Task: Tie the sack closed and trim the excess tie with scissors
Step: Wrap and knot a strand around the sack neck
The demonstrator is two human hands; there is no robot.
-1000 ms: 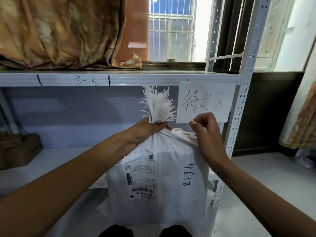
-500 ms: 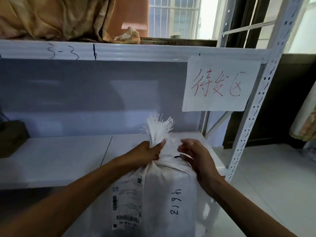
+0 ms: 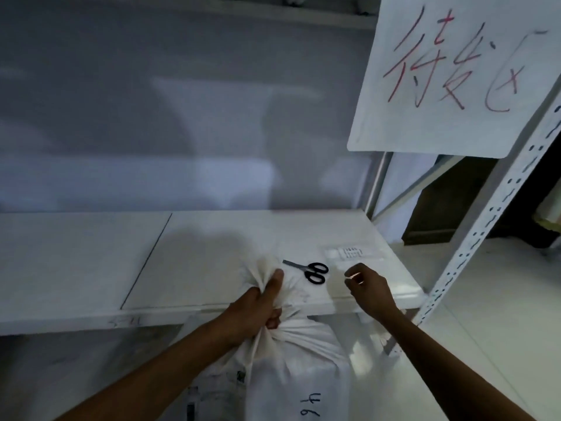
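Observation:
A white woven sack stands in front of the lower shelf, with black handwritten digits and a shipping label on its front. My left hand grips its gathered neck, and the frayed top sticks up above my thumb. Black-handled scissors lie flat on the shelf board just behind the sack's top. My right hand hovers over the shelf to the right of the scissors, off the sack, with its fingers curled. A pale sliver shows at its fingertips; I cannot tell whether it pinches anything.
A clear packet with a printed label lies on the shelf behind my right hand. A white paper sign with red writing hangs at the upper right. The perforated shelf upright stands to the right, with pale floor beyond.
My view has dropped and moved closer, so the scissors and packet now show. My right hand has left the sack's neck and moved right over the shelf. My left hand still grips the neck.

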